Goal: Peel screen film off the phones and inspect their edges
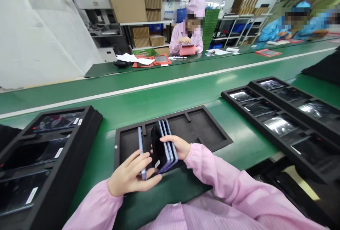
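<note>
My right hand (176,146) is closed round a stack of blue-edged phones (166,145), held on edge over a black foam tray (217,127). The black face of the nearest phone in the stack, with a small white label, points left. Just left of the stack, my left hand (132,173) has its fingers round a single blue-edged phone (140,141), also on edge and apart from the others. Its lower end is partly hidden by my fingers. The tray lies on the green surface and has shallow compartments with short dividers.
Black foam trays with phones lie at the left (87,134) and at the right (231,99). Across the green bench (186,91), a person in pink (186,35) holds a red-cased device. Papers and red-framed items (162,59) lie nearby. People in blue sit far right.
</note>
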{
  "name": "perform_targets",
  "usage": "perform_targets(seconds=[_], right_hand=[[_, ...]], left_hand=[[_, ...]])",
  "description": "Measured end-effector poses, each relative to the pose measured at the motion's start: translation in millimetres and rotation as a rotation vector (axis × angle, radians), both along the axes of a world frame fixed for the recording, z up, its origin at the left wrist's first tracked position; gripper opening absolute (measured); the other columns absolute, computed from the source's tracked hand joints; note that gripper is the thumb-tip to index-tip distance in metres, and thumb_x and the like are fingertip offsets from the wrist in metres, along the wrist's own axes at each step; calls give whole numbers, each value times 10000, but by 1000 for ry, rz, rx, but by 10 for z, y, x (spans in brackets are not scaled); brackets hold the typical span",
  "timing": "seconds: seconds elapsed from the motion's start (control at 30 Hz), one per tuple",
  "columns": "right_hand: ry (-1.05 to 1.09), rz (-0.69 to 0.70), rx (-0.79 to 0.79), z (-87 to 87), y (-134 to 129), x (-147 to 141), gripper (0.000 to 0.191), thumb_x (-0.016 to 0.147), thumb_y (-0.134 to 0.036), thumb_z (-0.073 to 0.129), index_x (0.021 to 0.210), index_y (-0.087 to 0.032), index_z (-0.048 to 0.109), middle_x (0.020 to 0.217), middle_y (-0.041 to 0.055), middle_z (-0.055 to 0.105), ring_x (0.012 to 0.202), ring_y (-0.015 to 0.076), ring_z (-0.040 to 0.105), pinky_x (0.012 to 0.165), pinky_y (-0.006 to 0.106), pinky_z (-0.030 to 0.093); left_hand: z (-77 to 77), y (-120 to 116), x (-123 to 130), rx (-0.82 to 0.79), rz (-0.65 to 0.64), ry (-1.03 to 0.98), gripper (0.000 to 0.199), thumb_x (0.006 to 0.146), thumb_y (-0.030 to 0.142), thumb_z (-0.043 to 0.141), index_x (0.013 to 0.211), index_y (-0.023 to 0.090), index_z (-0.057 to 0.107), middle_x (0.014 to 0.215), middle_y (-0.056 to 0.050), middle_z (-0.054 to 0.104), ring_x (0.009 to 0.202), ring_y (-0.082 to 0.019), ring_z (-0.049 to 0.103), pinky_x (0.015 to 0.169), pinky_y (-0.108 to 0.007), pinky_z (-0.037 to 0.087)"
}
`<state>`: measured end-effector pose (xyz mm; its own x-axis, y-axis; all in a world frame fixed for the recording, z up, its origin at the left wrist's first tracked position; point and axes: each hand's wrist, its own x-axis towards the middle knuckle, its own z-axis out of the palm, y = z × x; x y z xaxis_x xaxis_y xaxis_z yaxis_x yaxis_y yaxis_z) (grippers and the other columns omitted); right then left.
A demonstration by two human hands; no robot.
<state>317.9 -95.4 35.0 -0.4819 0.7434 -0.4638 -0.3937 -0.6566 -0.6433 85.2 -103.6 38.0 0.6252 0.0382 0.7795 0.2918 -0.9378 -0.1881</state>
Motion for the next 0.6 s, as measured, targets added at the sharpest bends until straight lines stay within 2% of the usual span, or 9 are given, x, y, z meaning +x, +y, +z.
perform_targets(seconds=[0.1,0.17,0.27,0.37,0.47,0.6], right_hand=[[-66,-125,23,-31,138,-79,224,676,-134,694,869,-165,586,732,3,682,690,149,673,802,287,565],[-114,-177,33,-39,200,-125,266,646,-60,688,847,-178,560,679,-41,644,637,121,636,756,254,547],[-183,-156,24,-17,247,-181,244,654,-18,672,806,-173,560,652,-42,631,631,122,630,740,252,549],[-253,-71,14,50,264,-169,197,683,-8,677,804,-148,610,689,0,680,659,148,663,724,272,570],[-322,-32,16,146,293,-28,159,727,-23,677,839,-131,645,724,36,714,660,168,688,667,264,575],[-386,-122,52,286,343,367,133,774,-49,673,850,-142,618,680,13,692,591,141,654,582,218,545]], left_hand=[[-95,85,-264,1,31,74,501,777,10,782,1135,345,679,1193,-22,570,1133,-177,675,1163,-457,532],[-172,144,-345,-20,41,110,474,794,-54,718,1103,304,685,1213,-43,587,1196,-201,669,1195,-507,491],[-273,197,-354,-39,-12,148,298,856,-45,609,968,227,653,1219,-92,645,1285,-235,647,1248,-549,405],[-328,192,-319,-44,-60,174,234,884,-14,558,900,213,613,1203,-107,714,1314,-223,647,1298,-519,323],[-335,161,-311,-35,-30,196,319,884,-38,511,984,234,643,1202,-80,751,1299,-192,665,1308,-482,306],[-326,139,-329,1,-4,231,351,921,-11,522,1091,251,682,1234,-91,751,1293,-209,672,1286,-476,339]])
